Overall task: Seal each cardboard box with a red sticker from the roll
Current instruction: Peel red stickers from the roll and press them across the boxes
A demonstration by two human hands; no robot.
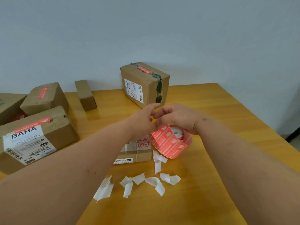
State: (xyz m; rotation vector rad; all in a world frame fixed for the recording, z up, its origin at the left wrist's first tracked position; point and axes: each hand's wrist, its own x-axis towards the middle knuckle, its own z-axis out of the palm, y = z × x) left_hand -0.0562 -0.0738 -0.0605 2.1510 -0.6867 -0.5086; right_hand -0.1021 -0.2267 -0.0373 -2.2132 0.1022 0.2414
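A roll of red stickers (170, 142) hangs above the wooden table (203, 184), its loose strip curling down. My right hand (180, 117) grips the roll from above. My left hand (144, 119) pinches the strip's upper end beside it. Under my left forearm lies a small flat cardboard box (138, 151) with red print on top, partly hidden. At the back stands a taller box (146, 85) with a red sticker on its lid. On the left are a box marked BAHA (37, 137) and another box (45, 98), both bearing red stickers.
Several white backing-paper scraps (138, 182) lie scattered on the table in front of the roll. A narrow plain box (85, 95) sits at the back left. Another box (8, 106) is cut off at the left edge. A pale wall stands behind the table.
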